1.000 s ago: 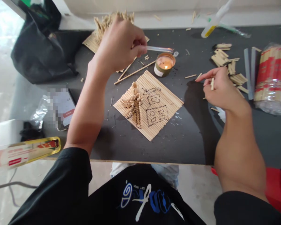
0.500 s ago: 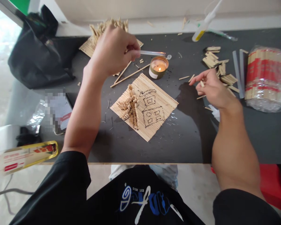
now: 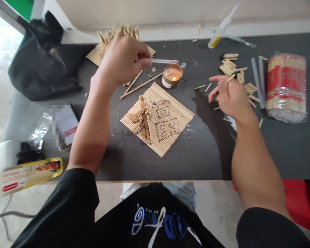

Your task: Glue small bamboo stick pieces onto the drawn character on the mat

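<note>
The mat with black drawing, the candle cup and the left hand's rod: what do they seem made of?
Mat: probably unvarnished wood, pale, matte and slatted. Candle cup: perhaps metal, for its golden sheen. Rod in the left hand: likely plastic or glue, smooth and translucent.

On the table (image 3: 183,167) lies the stick mat (image 3: 182,112), with a cluster of short sticks (image 3: 142,113) standing on its left half. Behind the mat sits the candle tin (image 3: 172,77); behind it leftward lie long sticks (image 3: 141,85). Right of the mat and farther back are a stick pile (image 3: 227,69), two rods (image 3: 255,77) and, farthest right, the wrapped bundle (image 3: 286,88). Left of the mat lies the phone (image 3: 69,125); the bag (image 3: 41,67) sits left and farther back.
</note>
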